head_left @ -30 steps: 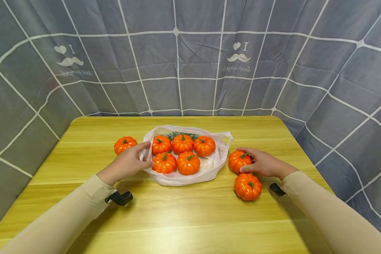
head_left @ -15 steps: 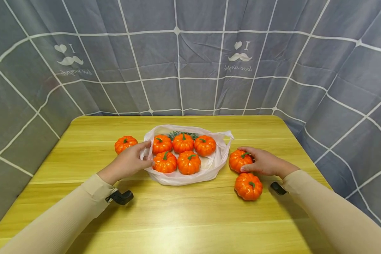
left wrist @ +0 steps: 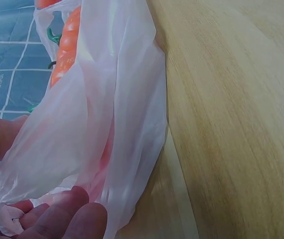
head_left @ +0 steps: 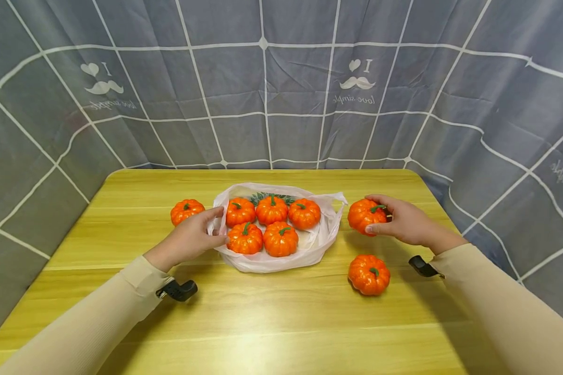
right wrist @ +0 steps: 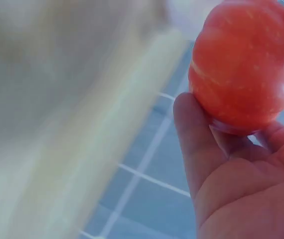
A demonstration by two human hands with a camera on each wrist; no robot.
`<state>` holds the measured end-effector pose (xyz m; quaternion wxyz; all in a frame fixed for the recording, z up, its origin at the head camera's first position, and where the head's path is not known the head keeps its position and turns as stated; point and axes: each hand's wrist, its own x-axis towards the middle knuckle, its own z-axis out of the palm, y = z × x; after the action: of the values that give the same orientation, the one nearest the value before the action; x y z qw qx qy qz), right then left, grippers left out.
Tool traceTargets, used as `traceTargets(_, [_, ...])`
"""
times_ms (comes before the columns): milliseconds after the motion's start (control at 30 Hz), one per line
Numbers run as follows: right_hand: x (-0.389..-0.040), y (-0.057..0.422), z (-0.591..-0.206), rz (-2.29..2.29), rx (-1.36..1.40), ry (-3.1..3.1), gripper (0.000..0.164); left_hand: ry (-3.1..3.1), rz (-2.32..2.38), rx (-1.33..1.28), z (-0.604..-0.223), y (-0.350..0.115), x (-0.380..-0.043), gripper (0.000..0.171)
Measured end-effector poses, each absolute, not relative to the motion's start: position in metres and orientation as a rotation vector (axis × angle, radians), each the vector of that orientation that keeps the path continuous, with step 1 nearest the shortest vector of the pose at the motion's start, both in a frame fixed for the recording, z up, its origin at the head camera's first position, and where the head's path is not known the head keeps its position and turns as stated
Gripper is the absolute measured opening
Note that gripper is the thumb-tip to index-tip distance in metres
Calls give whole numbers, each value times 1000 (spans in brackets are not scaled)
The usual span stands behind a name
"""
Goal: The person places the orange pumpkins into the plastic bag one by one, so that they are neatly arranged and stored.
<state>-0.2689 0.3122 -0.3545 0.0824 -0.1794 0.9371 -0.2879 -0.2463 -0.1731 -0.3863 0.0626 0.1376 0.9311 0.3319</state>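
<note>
In the head view, my right hand point(head_left: 405, 221) grips a small orange toy pumpkin point(head_left: 366, 216) with a green stem, thumb in front and fingers behind. The right wrist view shows that pumpkin point(right wrist: 244, 67) up off the wood, fingers curled under it. My left hand point(head_left: 190, 238) holds the left edge of a thin white plastic bag point(head_left: 262, 265). In the left wrist view the bag's film point(left wrist: 127, 99) runs between the thumb and the curled fingers point(left wrist: 84, 219). Several pumpkins, among them a front one point(head_left: 280, 239), sit in two rows in the bag's wide mouth.
One pumpkin point(head_left: 369, 275) stands on the table right of the bag, nearer to me. Another pumpkin point(head_left: 186, 211) sits left of the bag, partly behind my left hand. The wooden table point(head_left: 262, 328) ends at a grey checked curtain point(head_left: 291, 83) at the back and sides.
My right hand has lifted its pumpkin off the table and moved it slightly back and right, away from the nearer pumpkin. My left hand keeps its place at the bag.
</note>
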Motion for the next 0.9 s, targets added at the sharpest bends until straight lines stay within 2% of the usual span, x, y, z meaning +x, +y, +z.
traceTargets(200, [-271,299,-319,-972,-537,2796,81,2817,995,409,-386,-173,-246,82])
traceTargets(367, [-272,275,-307,-990,-572,2773,83,2830,983,411,-387,-172,-246,81])
traceTargets(900, [-277,204,-333,-755,-776,2730,87,2824,991,413,-388,-172,-246,80])
